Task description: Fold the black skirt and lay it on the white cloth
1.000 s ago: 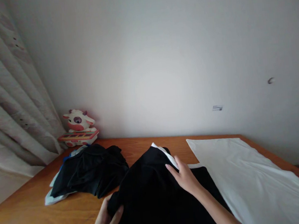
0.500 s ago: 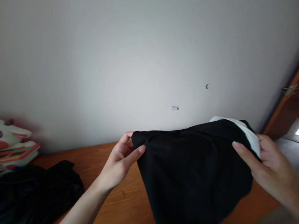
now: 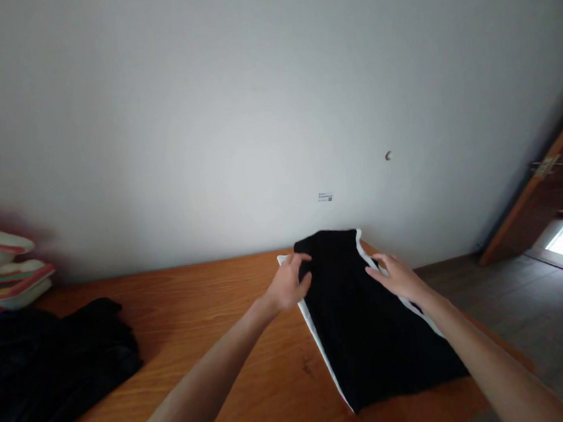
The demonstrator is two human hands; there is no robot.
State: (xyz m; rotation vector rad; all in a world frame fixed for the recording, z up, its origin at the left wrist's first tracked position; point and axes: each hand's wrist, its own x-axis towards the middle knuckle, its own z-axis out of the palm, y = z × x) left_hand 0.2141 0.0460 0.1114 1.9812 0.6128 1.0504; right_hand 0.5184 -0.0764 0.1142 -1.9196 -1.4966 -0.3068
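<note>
A black cloth [image 3: 366, 315] with white along both sides lies spread on the wooden table [image 3: 209, 291], its far end close to the wall. Whether it is a garment, and of what kind, I cannot tell. At its upper left edge is my left hand [image 3: 291, 282], thumb and fingers apart in a curve over the fabric. My right hand [image 3: 398, 279] reaches to the white right edge, also with thumb and fingers parted. Neither hand pinches the cloth.
A crumpled dark cloth [image 3: 62, 365] lies at the table's left. Behind it stands a cow-shaped toy with a keyboard [image 3: 9, 280]. A pale wall [image 3: 180, 148] rises behind the table. On the right are the floor [image 3: 499, 303] and a wooden door [image 3: 541, 192].
The black cloth, held up between both hands before, now lies flat on the table. Both hands have let go and moved closer together. The view has shifted slightly right.
</note>
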